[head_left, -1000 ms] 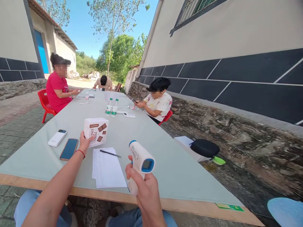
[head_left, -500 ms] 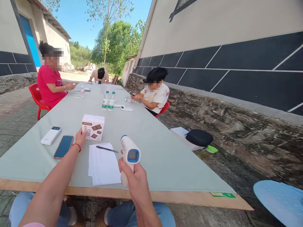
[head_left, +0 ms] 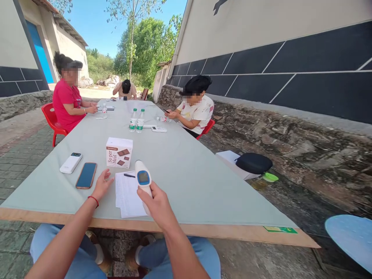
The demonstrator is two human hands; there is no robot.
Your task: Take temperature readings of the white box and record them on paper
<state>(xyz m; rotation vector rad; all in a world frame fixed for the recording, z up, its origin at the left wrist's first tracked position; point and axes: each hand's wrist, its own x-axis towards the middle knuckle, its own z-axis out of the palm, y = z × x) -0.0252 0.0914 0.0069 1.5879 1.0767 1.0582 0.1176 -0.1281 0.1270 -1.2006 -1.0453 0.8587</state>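
My right hand [head_left: 155, 201] is wrapped round the handle of a white infrared thermometer [head_left: 143, 176], its blue-framed screen facing me. With fingers apart, my left hand [head_left: 103, 183] hovers near the left edge of some white papers [head_left: 130, 207] and holds nothing. Just beyond it a white-and-brown box [head_left: 119, 153] marked "Meal" stands upright on the table. A dark pen [head_left: 129, 176] lies on the papers, partly hidden behind the thermometer. To the left of my left hand lies a phone [head_left: 86, 175], screen up, beside a white power bank [head_left: 71, 163].
The long table [head_left: 203, 186] has a pale green cover. Two water bottles [head_left: 136, 121] stand farther along it, near a white device [head_left: 159, 129]. People sit at the left side, right side and far end. A blue round stool [head_left: 348, 236] stands at lower right.
My left hand has let go of the box and drawn back toward me, its fingers opening. The thermometer has moved left and tilted forward, over the papers.
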